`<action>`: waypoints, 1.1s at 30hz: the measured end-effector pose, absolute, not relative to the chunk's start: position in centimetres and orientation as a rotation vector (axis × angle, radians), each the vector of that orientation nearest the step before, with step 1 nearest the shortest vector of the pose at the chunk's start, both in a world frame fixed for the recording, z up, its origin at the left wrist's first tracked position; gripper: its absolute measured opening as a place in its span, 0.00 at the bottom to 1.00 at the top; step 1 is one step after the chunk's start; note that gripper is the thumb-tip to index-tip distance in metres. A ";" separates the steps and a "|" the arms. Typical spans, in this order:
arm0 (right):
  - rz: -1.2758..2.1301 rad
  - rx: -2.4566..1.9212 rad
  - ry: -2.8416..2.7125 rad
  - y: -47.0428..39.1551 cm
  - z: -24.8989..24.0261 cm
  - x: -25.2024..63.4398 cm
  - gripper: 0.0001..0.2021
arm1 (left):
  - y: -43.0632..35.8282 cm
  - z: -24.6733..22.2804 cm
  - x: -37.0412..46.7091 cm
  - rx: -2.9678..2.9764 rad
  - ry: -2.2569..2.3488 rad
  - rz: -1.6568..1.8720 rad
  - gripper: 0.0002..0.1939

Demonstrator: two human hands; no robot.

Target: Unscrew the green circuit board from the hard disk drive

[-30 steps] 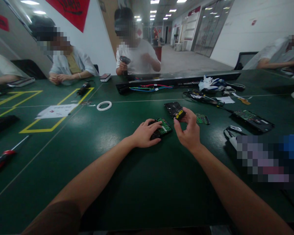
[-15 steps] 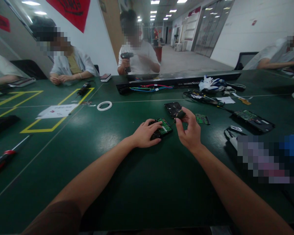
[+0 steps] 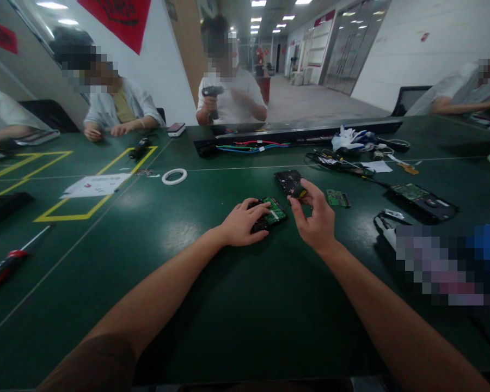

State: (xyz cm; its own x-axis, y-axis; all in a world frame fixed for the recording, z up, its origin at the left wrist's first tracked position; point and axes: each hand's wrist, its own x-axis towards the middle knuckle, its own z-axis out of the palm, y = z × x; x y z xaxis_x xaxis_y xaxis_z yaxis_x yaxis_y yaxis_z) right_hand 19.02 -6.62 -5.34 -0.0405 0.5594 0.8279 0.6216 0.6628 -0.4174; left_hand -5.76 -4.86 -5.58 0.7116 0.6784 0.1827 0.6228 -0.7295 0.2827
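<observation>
My left hand (image 3: 247, 222) lies over a black hard drive with a green circuit board (image 3: 276, 211), fingers across its top and thumb at the near edge, holding it on the table. In my right hand (image 3: 316, 215), thumb and fingers grip a screwdriver (image 3: 298, 192) by its dark handle. Its thin shaft points toward the right edge of the board; the exact contact of the tip is too small to make out. Just behind sits a second black drive (image 3: 288, 181), partly covered by the right hand. A loose green circuit board (image 3: 338, 198) rests to the right of that hand.
Another drive with a board (image 3: 422, 202) lies farther right. A white tape ring (image 3: 174, 177), a paper sheet (image 3: 96, 185) and a red-black screwdriver (image 3: 8, 267) are on the left. Behind are a long black housing with wires (image 3: 294, 140) and white-blue gloves (image 3: 349, 140). Several people sit around.
The screwdriver handle has turned slightly in my right fingers, which have shifted a little. My left hand and the drive stay put. A person at the far left has moved their hands apart.
</observation>
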 end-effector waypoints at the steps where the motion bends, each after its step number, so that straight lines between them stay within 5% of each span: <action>1: -0.099 -0.972 -1.710 -6.6 -5.3 19.0 0.27 | -4.9 -5.6 -5.8 2.720 1.048 0.408 0.33; 33: -0.115 -1.003 -1.749 -6.5 -5.6 19.2 0.32 | -4.6 -5.8 -5.9 2.719 1.041 0.402 0.34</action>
